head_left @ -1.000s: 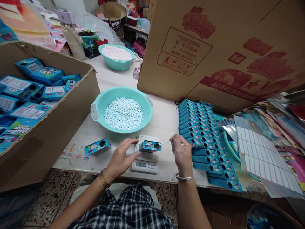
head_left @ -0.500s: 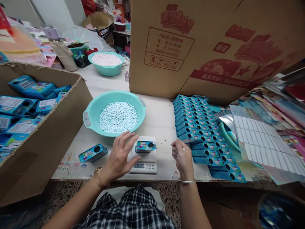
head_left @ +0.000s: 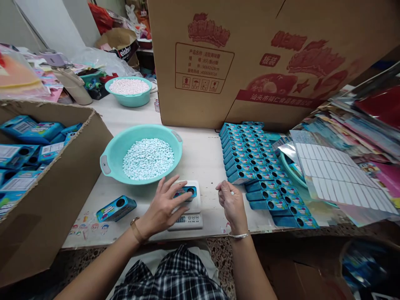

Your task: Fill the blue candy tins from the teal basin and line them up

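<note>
The left hand has moved from beside the small box to over it since the earlier frame, while the right hand stays curled near the rows of boxes. The left fingers are spread and loosely bent; the index fingertip reaches the round hole in the box's top, though whether it presses there I cannot tell, and the thumb lies lower, over the pan of the scale. The right fingers are closed, thumb against index, with 1 pale candy showing at the fist. The left forearm comes in at a slant, palm down, a band on its wrist; the right forearm rises more steeply, a bracelet on its wrist. The small box lies on the scale's pan, partly hidden by the left hand, which also covers some of the display. 1 loose box lies to the left on the white table, below a green bowl of pale blue candies. Farther back is another bowl, holding pale pink candies. A carton of blue boxes stands at the left, a large printed carton behind the rows, and a sheet of labels at the right.
</note>
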### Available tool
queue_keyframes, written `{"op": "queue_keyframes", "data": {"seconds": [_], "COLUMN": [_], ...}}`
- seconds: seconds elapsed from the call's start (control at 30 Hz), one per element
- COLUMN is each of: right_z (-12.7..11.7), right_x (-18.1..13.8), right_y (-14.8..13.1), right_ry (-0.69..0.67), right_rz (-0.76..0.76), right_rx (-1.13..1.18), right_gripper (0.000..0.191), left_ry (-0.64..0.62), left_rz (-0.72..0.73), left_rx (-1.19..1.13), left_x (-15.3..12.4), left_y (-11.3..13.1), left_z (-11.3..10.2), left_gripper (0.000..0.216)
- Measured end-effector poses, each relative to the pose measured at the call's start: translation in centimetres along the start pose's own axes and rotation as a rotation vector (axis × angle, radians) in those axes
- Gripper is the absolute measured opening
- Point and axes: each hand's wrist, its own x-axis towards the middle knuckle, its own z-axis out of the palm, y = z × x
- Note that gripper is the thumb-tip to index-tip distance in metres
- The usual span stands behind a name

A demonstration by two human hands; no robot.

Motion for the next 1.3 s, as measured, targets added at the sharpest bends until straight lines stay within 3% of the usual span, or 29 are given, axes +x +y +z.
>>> {"op": "queue_keyframes", "data": {"seconds": [0.17,0.27,0.47,0.67,0.8,0.97,1.17,1.3], "right_z": [0.4,0.9,2.3,4.6,5.7,4.9,0.0,-3.0], "right_x": [-0.2,-0.1,-0.6,-1.7,-1.8,-1.0,0.2,-0.2], "right_y": [-0.3,-0.6,-1.8,-2.1,-1.6,-2.1,-2.4,-1.1], "right_ry": [-0.053,-0.096,-0.117,-0.301,-0.377,-0.304,-0.035,0.006], "right_rz": [-0.011,-0.052,-0.181,-0.341,-0.396,-0.307,-0.002,0.102], "right_rx": [-0.047,-0.135,-0.381,-0.768,-0.823,-0.593,0.092,0.293], "right_gripper": [0.040,0.039,0.037,0.028,0.026,0.024,0.026,0.027], "left_ry": [0.368,0.455,0.426,0.366,0.343,0.338,0.326,0.244], "left_rz": [-0.193,-0.292,-0.353,-0.397,-0.422,-0.434,-0.411,-0.319], "left_rx": [-0.176,-0.225,-0.251,-0.277,-0.282,-0.286,-0.263,-0.189], "left_x": [-2.1,-3.0,-4.0,-4.8,-5.4,-5.8,-4.7,-3.6], "left_y": [-0.5,-0.5,-0.5,-0.4,-0.4,-0.6,-1.2,-1.1], "left_z": [-2.5,-3.2,-2.2,-1.1,-0.6,-0.6,-1.6,-1.5], "left_gripper": [0.014,0.017,0.025,0.039,0.039,0.038,0.044,0.049]}}
